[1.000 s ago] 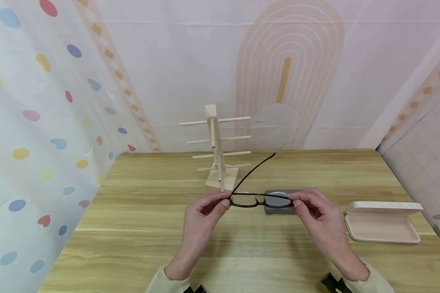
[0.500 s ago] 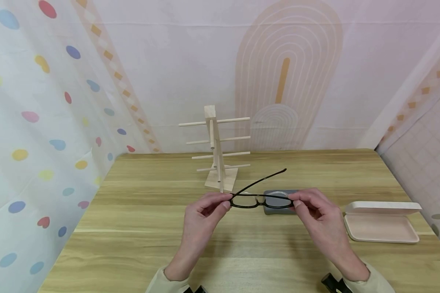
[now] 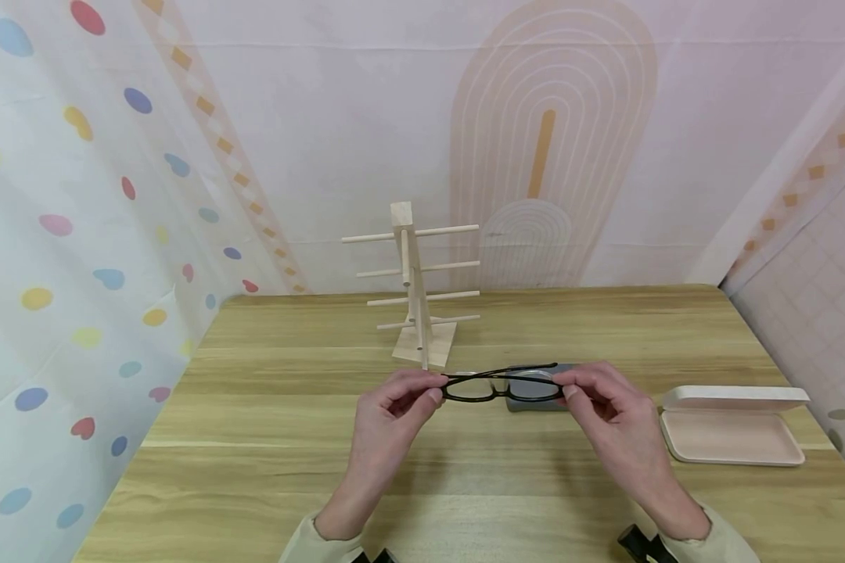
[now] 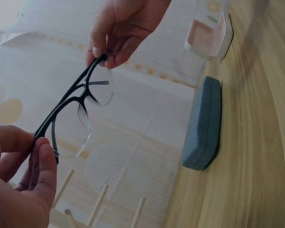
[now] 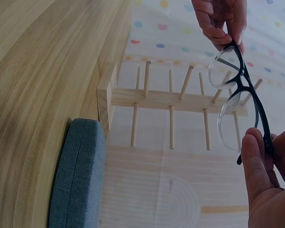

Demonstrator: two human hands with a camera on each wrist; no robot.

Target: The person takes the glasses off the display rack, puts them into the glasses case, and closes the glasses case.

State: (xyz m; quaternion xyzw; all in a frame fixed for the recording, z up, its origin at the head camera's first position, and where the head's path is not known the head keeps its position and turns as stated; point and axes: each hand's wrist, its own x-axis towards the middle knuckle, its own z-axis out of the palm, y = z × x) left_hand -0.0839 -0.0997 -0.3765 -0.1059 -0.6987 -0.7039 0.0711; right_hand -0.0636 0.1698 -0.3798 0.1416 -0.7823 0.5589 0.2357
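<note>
A pair of black-framed eyeglasses (image 3: 501, 394) with clear lower rims is held level between both hands, above the table. My left hand (image 3: 392, 426) pinches its left end at the hinge with thumb and fingers. At the other end my right hand (image 3: 616, 426) pinches the right hinge corner in the same way. Both temples are folded across behind the lenses, as the left wrist view shows the eyeglasses (image 4: 80, 102) from the side. Behind them in the head view lies a blue-grey glasses case (image 3: 528, 405), closed, partly covered by the frame and the right hand.
A wooden rack (image 3: 422, 313) with several pegs stands at the back, left of the glasses case. To the right, a pale pink case (image 3: 735, 438) lies with its lid up. Patterned cloth (image 3: 324, 117) hangs behind the wooden table (image 3: 239, 438).
The eyeglasses' left temple has swung down and inward, from sticking up at an angle to lying folded across the frame. Both hands keep their grip and stay nearly in place.
</note>
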